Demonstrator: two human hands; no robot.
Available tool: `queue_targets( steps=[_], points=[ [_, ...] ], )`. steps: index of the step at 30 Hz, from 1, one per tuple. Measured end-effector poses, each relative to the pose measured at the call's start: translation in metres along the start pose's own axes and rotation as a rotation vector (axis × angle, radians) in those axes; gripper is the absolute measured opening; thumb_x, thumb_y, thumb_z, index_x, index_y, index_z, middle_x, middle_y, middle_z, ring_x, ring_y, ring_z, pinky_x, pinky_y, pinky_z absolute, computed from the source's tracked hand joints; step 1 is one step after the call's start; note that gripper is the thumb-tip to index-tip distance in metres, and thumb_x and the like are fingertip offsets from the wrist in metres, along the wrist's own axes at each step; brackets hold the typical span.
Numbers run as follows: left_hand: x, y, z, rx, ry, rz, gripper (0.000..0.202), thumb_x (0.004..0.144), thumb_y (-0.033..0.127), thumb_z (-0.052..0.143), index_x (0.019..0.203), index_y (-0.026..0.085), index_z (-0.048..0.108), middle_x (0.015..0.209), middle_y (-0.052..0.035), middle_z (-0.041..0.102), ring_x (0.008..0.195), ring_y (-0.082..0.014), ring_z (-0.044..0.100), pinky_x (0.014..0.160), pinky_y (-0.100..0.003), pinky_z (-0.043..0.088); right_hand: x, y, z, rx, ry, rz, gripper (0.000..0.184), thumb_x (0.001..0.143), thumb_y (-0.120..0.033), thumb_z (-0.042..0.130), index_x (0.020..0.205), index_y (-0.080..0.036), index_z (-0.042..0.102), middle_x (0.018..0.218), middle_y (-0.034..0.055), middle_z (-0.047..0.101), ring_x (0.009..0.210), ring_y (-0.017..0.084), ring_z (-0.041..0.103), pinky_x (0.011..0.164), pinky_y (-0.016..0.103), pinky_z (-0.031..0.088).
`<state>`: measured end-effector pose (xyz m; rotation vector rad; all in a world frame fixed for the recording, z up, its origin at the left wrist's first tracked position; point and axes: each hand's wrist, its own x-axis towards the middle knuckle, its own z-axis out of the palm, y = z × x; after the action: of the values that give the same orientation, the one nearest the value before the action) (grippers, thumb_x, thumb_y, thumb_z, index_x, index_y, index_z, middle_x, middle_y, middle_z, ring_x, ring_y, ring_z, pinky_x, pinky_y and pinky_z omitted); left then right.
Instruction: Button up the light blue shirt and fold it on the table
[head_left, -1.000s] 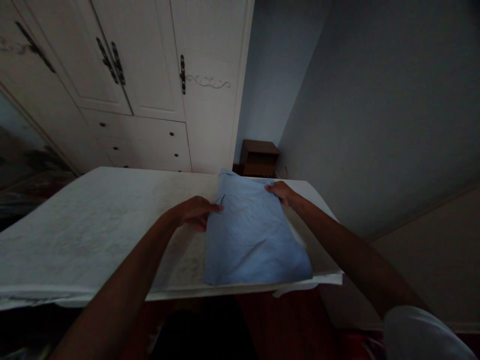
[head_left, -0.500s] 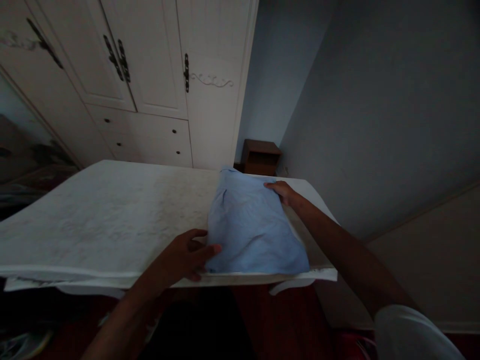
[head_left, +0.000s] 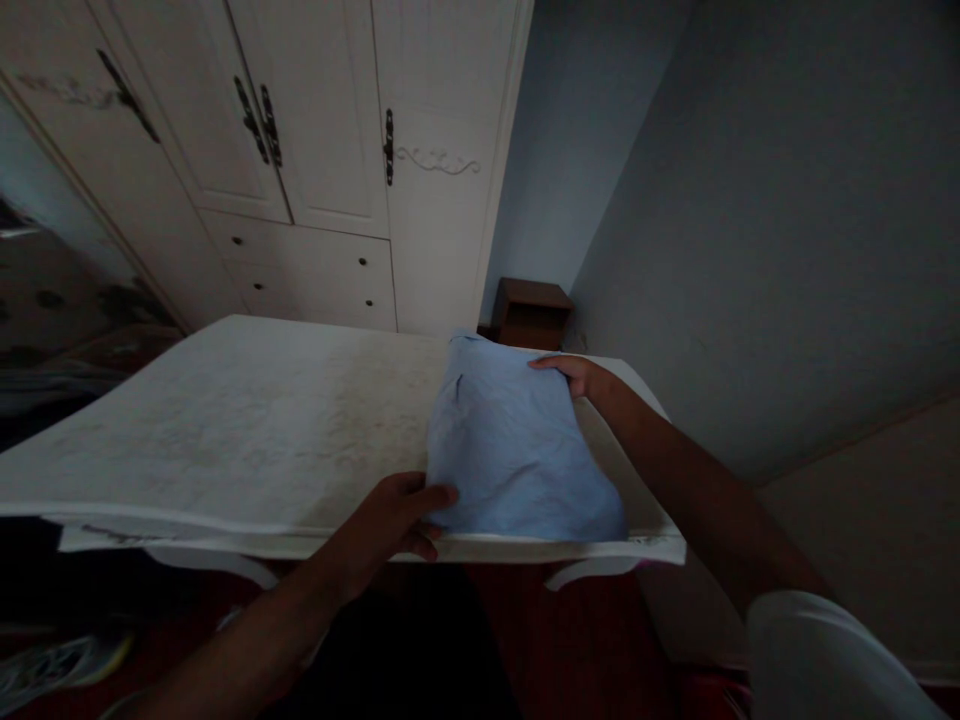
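Observation:
A light blue folded garment (head_left: 517, 445) lies on the right part of a white table (head_left: 247, 420); its exact kind does not show. My left hand (head_left: 405, 515) is at its near left corner, thumb on top of the cloth and the other fingers curled by the edge, partly out of sight. At the far right corner, my right hand (head_left: 574, 372) pinches the border, with its other fingers partly hidden beneath. Small creases run across the cloth.
Behind the table stands a white wardrobe (head_left: 315, 170) with dark handles. A small brown cabinet (head_left: 532, 305) sits in the corner by the grey wall (head_left: 787, 220). On the floor at lower left is a sneaker (head_left: 64, 665).
My left hand has closed on the near left corner of the garment. My right hand stays at the far right corner. The view has shifted slightly.

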<state>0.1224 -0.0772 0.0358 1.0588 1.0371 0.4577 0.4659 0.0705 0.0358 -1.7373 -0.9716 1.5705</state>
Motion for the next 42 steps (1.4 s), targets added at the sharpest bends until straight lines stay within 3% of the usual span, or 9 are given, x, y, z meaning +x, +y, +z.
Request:
queue_targets(
  steps=[2, 4, 8, 12, 18, 25, 33, 37, 42],
  points=[
    [-0.001, 0.002, -0.001, 0.013, -0.008, -0.006, 0.039, 0.067, 0.045, 0.073, 0.084, 0.011, 0.065, 0.083, -0.0065, 0.062, 0.069, -0.0169, 0.059, 0.054, -0.027, 0.052, 0.002, 0.002, 0.001, 0.012, 0.006, 0.054, 0.012, 0.083, -0.021, 0.062, 0.089, -0.012, 0.066, 0.075, 0.0085, 0.071, 0.074, 0.021, 0.069, 0.081, 0.038, 0.057],
    [-0.003, 0.005, 0.000, -0.005, -0.002, 0.009, 0.037, 0.068, 0.043, 0.073, 0.086, 0.011, 0.066, 0.091, -0.0088, 0.065, 0.082, -0.0205, 0.062, 0.066, -0.030, 0.055, 0.004, 0.003, 0.001, 0.030, 0.030, 0.086, 0.011, 0.083, -0.019, 0.063, 0.090, -0.012, 0.066, 0.073, 0.0073, 0.071, 0.072, 0.020, 0.069, 0.081, 0.037, 0.057],
    [-0.007, 0.008, 0.007, -0.257, -0.027, -0.006, 0.028, 0.071, 0.031, 0.074, 0.090, 0.012, 0.064, 0.102, -0.0074, 0.065, 0.095, -0.0200, 0.062, 0.088, -0.035, 0.054, 0.010, 0.001, -0.001, 0.056, 0.103, 0.055, 0.013, 0.077, -0.016, 0.070, 0.089, -0.014, 0.066, 0.072, 0.0058, 0.071, 0.070, 0.020, 0.069, 0.078, 0.037, 0.058],
    [-0.007, 0.002, 0.016, -0.454, -0.014, -0.041, 0.019, 0.070, 0.016, 0.074, 0.082, 0.012, 0.061, 0.098, -0.0052, 0.063, 0.083, -0.0156, 0.065, 0.088, -0.039, 0.057, 0.011, -0.001, -0.004, 0.059, 0.179, -0.011, 0.018, 0.071, -0.015, 0.077, 0.085, -0.015, 0.065, 0.071, 0.0046, 0.070, 0.071, 0.020, 0.069, 0.076, 0.036, 0.058],
    [-0.002, -0.006, 0.026, -0.440, -0.076, -0.040, 0.022, 0.073, 0.015, 0.072, 0.092, 0.009, 0.063, 0.104, -0.0098, 0.064, 0.083, -0.0174, 0.068, 0.082, -0.034, 0.060, 0.004, 0.000, -0.019, 0.020, 0.293, -0.055, 0.030, 0.066, -0.012, 0.081, 0.091, -0.013, 0.065, 0.067, 0.0040, 0.068, 0.066, 0.019, 0.067, 0.071, 0.038, 0.059],
    [0.018, -0.007, 0.065, -0.461, -0.176, -0.054, 0.027, 0.075, 0.015, 0.070, 0.098, 0.007, 0.061, 0.119, -0.0165, 0.063, 0.093, -0.0230, 0.068, 0.092, -0.038, 0.056, -0.017, 0.007, -0.062, -0.016, 0.427, -0.045, 0.034, 0.065, -0.007, 0.080, 0.094, -0.012, 0.064, 0.067, 0.0037, 0.068, 0.062, 0.019, 0.067, 0.069, 0.040, 0.059],
    [0.051, -0.004, 0.115, -0.416, -0.253, -0.053, 0.031, 0.075, 0.019, 0.069, 0.102, 0.008, 0.057, 0.120, -0.0197, 0.062, 0.087, -0.0248, 0.071, 0.094, -0.044, 0.053, -0.030, 0.027, -0.120, -0.049, 0.522, -0.001, 0.034, 0.067, -0.010, 0.079, 0.097, -0.012, 0.064, 0.063, 0.0030, 0.066, 0.057, 0.018, 0.065, 0.066, 0.039, 0.060],
    [0.058, 0.003, 0.128, -0.373, -0.274, -0.050, 0.031, 0.077, 0.019, 0.066, 0.104, 0.009, 0.054, 0.123, -0.0197, 0.060, 0.089, -0.0239, 0.070, 0.093, -0.040, 0.054, -0.024, 0.032, -0.138, -0.055, 0.533, 0.003, 0.038, 0.064, -0.013, 0.082, 0.099, -0.013, 0.066, 0.064, 0.0032, 0.066, 0.060, 0.019, 0.066, 0.067, 0.039, 0.060],
    [0.066, -0.001, 0.132, -0.329, -0.292, -0.059, 0.040, 0.076, 0.026, 0.069, 0.107, 0.012, 0.047, 0.130, -0.0213, 0.053, 0.092, -0.0262, 0.070, 0.089, -0.039, 0.055, -0.011, 0.033, -0.151, -0.059, 0.534, 0.005, 0.038, 0.065, -0.015, 0.081, 0.099, -0.013, 0.065, 0.067, 0.0034, 0.066, 0.057, 0.017, 0.064, 0.064, 0.038, 0.059]
  ],
)
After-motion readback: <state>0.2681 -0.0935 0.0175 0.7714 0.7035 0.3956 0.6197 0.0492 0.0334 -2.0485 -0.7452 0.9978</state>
